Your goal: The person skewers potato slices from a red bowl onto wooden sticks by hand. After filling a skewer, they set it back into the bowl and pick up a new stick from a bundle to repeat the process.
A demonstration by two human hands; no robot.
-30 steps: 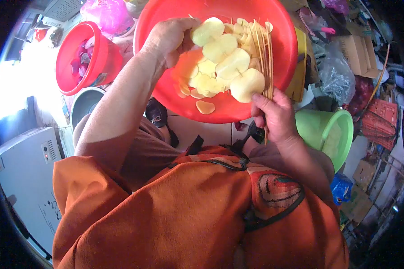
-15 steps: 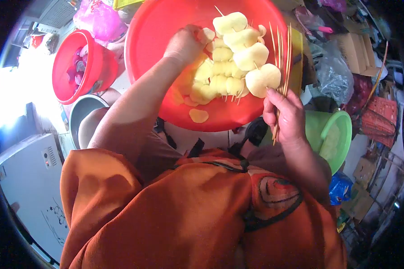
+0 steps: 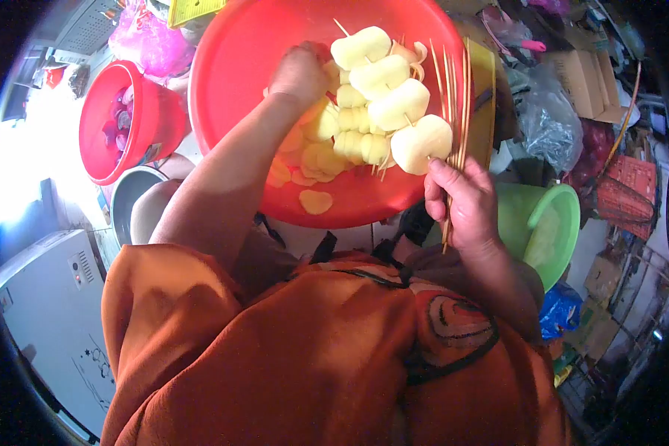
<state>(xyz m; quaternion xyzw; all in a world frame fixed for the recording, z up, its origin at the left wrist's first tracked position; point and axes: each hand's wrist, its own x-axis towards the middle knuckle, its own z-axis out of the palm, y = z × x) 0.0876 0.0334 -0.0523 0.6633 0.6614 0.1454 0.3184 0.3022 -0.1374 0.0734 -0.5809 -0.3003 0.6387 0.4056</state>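
Over the right side of a large red basin [image 3: 234, 74], my right hand [image 3: 462, 197] is closed round several thin wooden sticks [image 3: 464, 104] and one skewer. That skewer carries several pale yellow slices [image 3: 422, 145] in a row, pointing up and left. My left hand [image 3: 301, 74] is inside the basin, left of the slices; its fingertips are hidden, so its grip cannot be made out. Between the hands lie loaded skewers [image 3: 360, 147] of the same slices. One loose slice [image 3: 316, 201] rests near the basin's front edge.
On the left, a red bucket [image 3: 167, 123] holds purple pieces, above a grey basin [image 3: 126, 195]. A green basin [image 3: 565, 238] stands right of my right hand. A white appliance [image 3: 52, 312] is at the lower left; cardboard [image 3: 583, 82] and plastic bags [image 3: 550, 126] lie right.
The loaded skewer and my right hand have shifted slightly left and down in view. My left hand has moved slightly left, and the slice seen at its fingertips earlier is no longer visible there.
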